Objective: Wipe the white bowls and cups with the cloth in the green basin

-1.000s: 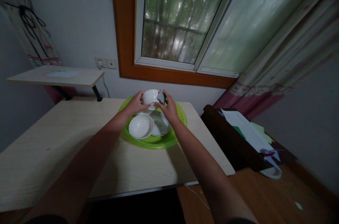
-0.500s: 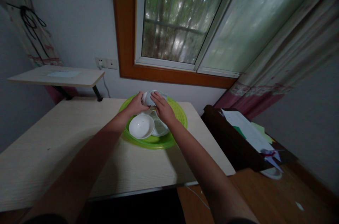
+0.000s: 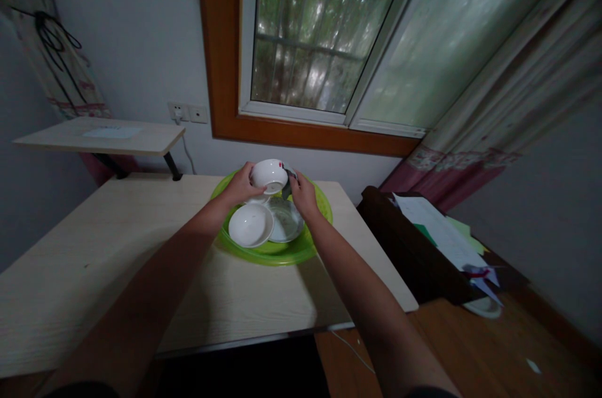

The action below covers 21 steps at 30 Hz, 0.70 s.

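My left hand is closed on the left side of a white bowl, which is held tilted above a green plastic basin. At the bowl's right edge, my right hand pinches a grey cloth that lies against the rim. Inside the basin, a second white bowl sits at the front left, its hollow facing up. Beside it lies a pale plate, partly covered by that bowl. Another white dish is partly hidden under the raised bowl.
The basin stands on a light wooden table. A small raised shelf holds a sheet of paper at the back left. Behind are a window and wall sockets. Right of the table, papers lie on a dark brown piece of furniture.
My right hand and the cloth have moved from the front of the bowl to its right edge. More of the bowl's white surface now shows; my left hand keeps its grip.
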Available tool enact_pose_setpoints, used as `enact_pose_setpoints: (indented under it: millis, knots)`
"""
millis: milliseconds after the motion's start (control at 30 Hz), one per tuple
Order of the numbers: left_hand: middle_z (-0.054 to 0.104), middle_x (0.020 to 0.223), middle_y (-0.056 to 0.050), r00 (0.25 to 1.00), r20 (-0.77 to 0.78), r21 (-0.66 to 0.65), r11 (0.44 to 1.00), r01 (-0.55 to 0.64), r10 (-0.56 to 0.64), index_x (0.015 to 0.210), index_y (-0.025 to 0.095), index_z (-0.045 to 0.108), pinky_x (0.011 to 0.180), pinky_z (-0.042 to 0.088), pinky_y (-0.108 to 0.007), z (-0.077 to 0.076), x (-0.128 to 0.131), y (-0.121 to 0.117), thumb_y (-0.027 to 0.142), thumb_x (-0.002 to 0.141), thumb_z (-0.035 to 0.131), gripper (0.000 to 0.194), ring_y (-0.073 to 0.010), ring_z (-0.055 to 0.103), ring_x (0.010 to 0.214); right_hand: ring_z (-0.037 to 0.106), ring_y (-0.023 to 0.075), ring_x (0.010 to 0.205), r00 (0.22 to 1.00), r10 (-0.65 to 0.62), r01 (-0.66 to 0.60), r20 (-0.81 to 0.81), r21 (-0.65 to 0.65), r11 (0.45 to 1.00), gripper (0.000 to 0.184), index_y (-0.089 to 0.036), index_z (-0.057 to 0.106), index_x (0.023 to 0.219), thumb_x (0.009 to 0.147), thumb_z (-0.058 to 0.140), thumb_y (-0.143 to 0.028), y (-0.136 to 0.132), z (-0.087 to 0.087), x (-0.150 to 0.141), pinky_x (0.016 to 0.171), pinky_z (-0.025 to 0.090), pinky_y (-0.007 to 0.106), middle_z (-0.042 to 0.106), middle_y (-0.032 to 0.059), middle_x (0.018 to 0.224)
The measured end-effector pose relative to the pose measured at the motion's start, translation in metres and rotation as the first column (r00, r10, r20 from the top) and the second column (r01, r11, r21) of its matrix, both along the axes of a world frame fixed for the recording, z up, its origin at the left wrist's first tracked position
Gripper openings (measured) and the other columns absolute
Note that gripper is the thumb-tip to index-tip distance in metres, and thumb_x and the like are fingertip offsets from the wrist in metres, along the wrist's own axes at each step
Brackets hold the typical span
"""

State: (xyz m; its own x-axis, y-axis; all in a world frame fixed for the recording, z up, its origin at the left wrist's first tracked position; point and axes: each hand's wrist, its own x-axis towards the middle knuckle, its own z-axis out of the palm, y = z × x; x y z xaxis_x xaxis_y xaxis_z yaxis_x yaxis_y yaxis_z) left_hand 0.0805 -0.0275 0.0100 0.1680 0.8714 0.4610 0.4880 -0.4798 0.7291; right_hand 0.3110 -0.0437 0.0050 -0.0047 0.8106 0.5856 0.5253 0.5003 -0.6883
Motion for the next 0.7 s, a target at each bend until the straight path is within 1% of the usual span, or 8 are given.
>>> enact_pose_setpoints:
  millis: [100, 167, 267, 333, 400, 467, 567, 700]
  knots:
    - [0.069, 0.106, -0.007, 1.0, -0.007, -0.02, 1.0, 0.005, -0.005, 0.114, 0.019, 0.056, 0.072, 0.05, -0.03, 0.001, 0.0, -0.001, 0.039, 0.064, 0.085, 0.061, -0.0214, 0.065, 0.089, 0.07, 0.0263, 0.124, 1.0, -0.006, 0.005, 0.028, 0.058, 0.998, 0.04, -0.02, 0.069, 0.136, 0.103, 0.048, -0.027, 0.0, -0.001, -0.002, 0.113, 0.052, 0.047, 0.074, 0.0106, 0.135]
    - [0.07, 0.105, -0.007, 1.0, -0.018, -0.026, 1.0, 0.008, -0.008, 0.114, 0.019, 0.056, 0.071, 0.051, -0.03, 0.001, 0.001, -0.002, 0.038, 0.064, 0.085, 0.061, -0.0218, 0.065, 0.088, 0.066, 0.0257, 0.132, 0.997, 0.015, -0.025, 0.072, 0.129, 0.991, 0.043, -0.021, 0.066, 0.141, 0.102, 0.05, -0.023, -0.001, -0.001, -0.005, 0.119, 0.048, 0.049, 0.069, 0.0112, 0.143]
    - [0.071, 0.103, -0.008, 1.0, -0.021, -0.012, 1.0, 0.022, -0.023, 0.114, 0.018, 0.058, 0.07, 0.051, -0.031, 0.0, 0.001, -0.001, 0.038, 0.064, 0.085, 0.061, -0.0221, 0.065, 0.085, 0.053, 0.0237, 0.148, 0.975, 0.107, -0.152, 0.197, 0.234, 0.96, 0.053, -0.023, 0.06, 0.148, 0.097, 0.05, -0.012, -0.007, 0.001, -0.01, 0.127, 0.038, 0.05, 0.059, 0.0101, 0.156]
    - [0.071, 0.103, -0.007, 0.999, -0.005, 0.0, 0.999, 0.032, -0.032, 0.114, 0.019, 0.058, 0.072, 0.052, -0.032, -0.002, 0.001, 0.001, 0.037, 0.063, 0.085, 0.061, -0.0219, 0.065, 0.086, 0.043, 0.0221, 0.155, 0.942, 0.166, -0.247, 0.292, 0.267, 0.932, 0.058, -0.024, 0.057, 0.151, 0.096, 0.049, -0.007, -0.012, 0.005, -0.014, 0.131, 0.033, 0.05, 0.053, 0.0092, 0.161]
    - [0.07, 0.104, -0.006, 0.999, 0.013, 0.009, 0.999, 0.035, -0.035, 0.114, 0.019, 0.057, 0.075, 0.053, -0.032, -0.004, 0.0, 0.004, 0.036, 0.062, 0.085, 0.061, -0.022, 0.066, 0.089, 0.038, 0.0214, 0.158, 0.91, 0.202, -0.311, 0.363, 0.273, 0.91, 0.06, -0.024, 0.056, 0.153, 0.096, 0.05, -0.007, -0.015, 0.008, -0.017, 0.132, 0.032, 0.05, 0.052, 0.0095, 0.162]
    - [0.07, 0.105, -0.005, 0.999, 0.031, 0.004, 1.0, 0.03, -0.03, 0.114, 0.02, 0.055, 0.078, 0.054, -0.032, -0.007, 0.0, 0.008, 0.034, 0.061, 0.085, 0.062, -0.0223, 0.067, 0.092, 0.037, 0.0212, 0.158, 0.894, 0.216, -0.339, 0.393, 0.276, 0.9, 0.059, -0.024, 0.056, 0.153, 0.096, 0.051, -0.007, -0.017, 0.01, -0.019, 0.132, 0.033, 0.049, 0.053, 0.0096, 0.161]
    - [0.07, 0.108, -0.006, 0.997, 0.075, -0.029, 1.0, 0.011, -0.009, 0.113, 0.021, 0.053, 0.08, 0.054, -0.031, -0.011, -0.001, 0.013, 0.033, 0.061, 0.085, 0.062, -0.0217, 0.068, 0.095, 0.041, 0.0207, 0.156, 0.919, 0.193, -0.299, 0.343, 0.29, 0.909, 0.057, -0.024, 0.057, 0.152, 0.097, 0.05, -0.009, -0.015, 0.01, -0.018, 0.131, 0.034, 0.048, 0.054, 0.0093, 0.16]
    - [0.07, 0.11, -0.008, 0.986, 0.16, -0.06, 0.998, -0.028, 0.037, 0.115, 0.02, 0.051, 0.079, 0.053, -0.03, -0.012, -0.002, 0.016, 0.036, 0.064, 0.086, 0.064, -0.021, 0.067, 0.095, 0.054, 0.0213, 0.146, 0.977, 0.099, -0.142, 0.188, 0.229, 0.963, 0.051, -0.024, 0.06, 0.149, 0.099, 0.048, -0.015, -0.009, 0.006, -0.013, 0.127, 0.041, 0.047, 0.059, 0.0084, 0.156]
